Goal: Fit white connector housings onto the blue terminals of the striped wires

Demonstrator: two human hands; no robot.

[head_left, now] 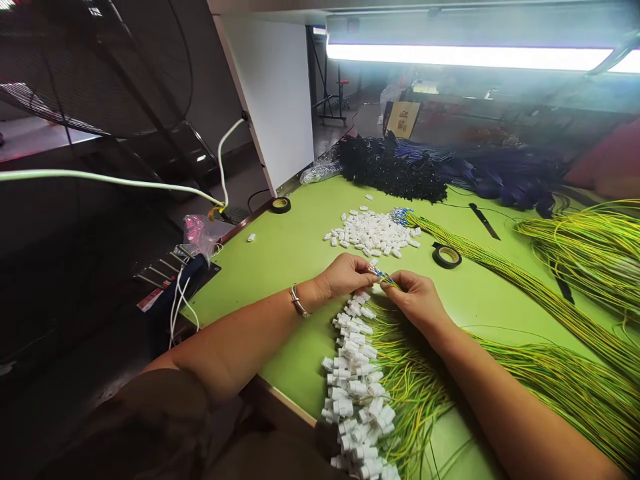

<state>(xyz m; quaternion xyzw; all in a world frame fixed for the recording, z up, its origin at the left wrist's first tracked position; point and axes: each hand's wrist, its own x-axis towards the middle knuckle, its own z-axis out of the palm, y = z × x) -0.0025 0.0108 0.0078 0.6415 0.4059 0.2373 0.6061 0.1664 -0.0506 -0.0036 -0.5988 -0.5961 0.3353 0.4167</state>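
Observation:
My left hand (pixel 346 274) and my right hand (pixel 417 297) meet over the green table (pixel 285 253), fingers pinched together on the blue-tipped ends of yellow-green wires (pixel 382 277). A silver bracelet (pixel 298 301) circles my left wrist. Just below the hands, a long row of white plastic connectors fitted on wires (pixel 356 387) runs toward me. A loose pile of white connectors (pixel 373 233) lies just beyond the hands. Whether a connector sits between the fingertips is hidden.
Long bundles of yellow-green wires (pixel 550 300) stretch across the right side. Two rolls of black tape (pixel 447 256) (pixel 281 205) lie on the table, with a dark blade (pixel 484 221) and heaps of black and purple wiring (pixel 400 170) at the back. A fan (pixel 90 67) stands left.

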